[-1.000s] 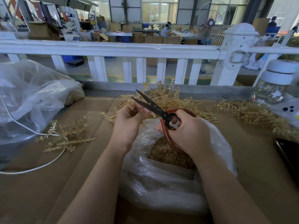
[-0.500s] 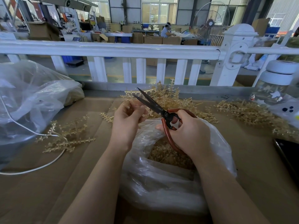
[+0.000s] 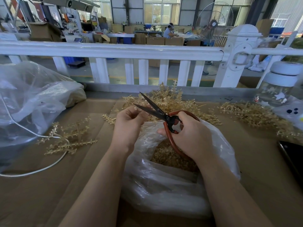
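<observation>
Snipping a plastic sprig (image 3: pixel 135 109) over the open bag (image 3: pixel 164 190).
Sprig sits at the parted blades of the scissors (image 3: pixel 155 110), pinched in the fingertips of the left hand (image 3: pixel 129 123) just above the bag mouth. Right hand (image 3: pixel 191 136) grips the red handles. Judgement: seat the stem deep near the pivot, fingertips clear of the lower blade, and cut over the bag so bits drop in. Uncut pile (image 3: pixel 170 99) lies behind on the table (image 3: pixel 98 169).

daylight from far windows (image 3: pixel 161 13) | soft shadows | edges bowed, perhaps slightly blurred
</observation>
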`<state>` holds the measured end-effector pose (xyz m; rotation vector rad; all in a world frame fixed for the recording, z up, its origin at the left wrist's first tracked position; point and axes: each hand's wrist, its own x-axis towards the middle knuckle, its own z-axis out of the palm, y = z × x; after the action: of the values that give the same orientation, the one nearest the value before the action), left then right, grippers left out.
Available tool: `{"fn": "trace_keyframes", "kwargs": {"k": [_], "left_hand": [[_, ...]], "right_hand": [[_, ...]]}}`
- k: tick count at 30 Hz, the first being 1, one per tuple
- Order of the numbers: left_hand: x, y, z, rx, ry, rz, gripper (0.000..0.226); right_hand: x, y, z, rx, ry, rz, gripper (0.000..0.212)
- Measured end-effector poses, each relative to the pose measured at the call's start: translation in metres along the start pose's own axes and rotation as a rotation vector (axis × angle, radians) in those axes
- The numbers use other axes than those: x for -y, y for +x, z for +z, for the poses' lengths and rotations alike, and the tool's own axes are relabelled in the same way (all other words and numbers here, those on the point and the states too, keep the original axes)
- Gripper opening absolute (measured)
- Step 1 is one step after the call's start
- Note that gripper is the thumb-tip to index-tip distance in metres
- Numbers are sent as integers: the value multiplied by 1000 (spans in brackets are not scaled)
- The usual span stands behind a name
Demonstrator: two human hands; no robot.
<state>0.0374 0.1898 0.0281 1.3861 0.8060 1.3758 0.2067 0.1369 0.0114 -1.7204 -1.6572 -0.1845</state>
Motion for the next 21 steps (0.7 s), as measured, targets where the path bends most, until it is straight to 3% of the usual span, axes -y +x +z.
{"fn": "trace_keyframes", "kwargs": {"k": [10, 15, 21], "left_hand": [[1, 2, -1, 13, -183, -121, 34], [-3, -1, 0, 49, -250, -205, 9], [-3, -1, -1, 75, -270, -220, 12]], "right_hand": [[-2, 2, 1, 0, -19, -19, 70], [-1, 3, 2, 5, -24, -18, 73], [1, 3, 0, -6, -32, -20, 70]]}}
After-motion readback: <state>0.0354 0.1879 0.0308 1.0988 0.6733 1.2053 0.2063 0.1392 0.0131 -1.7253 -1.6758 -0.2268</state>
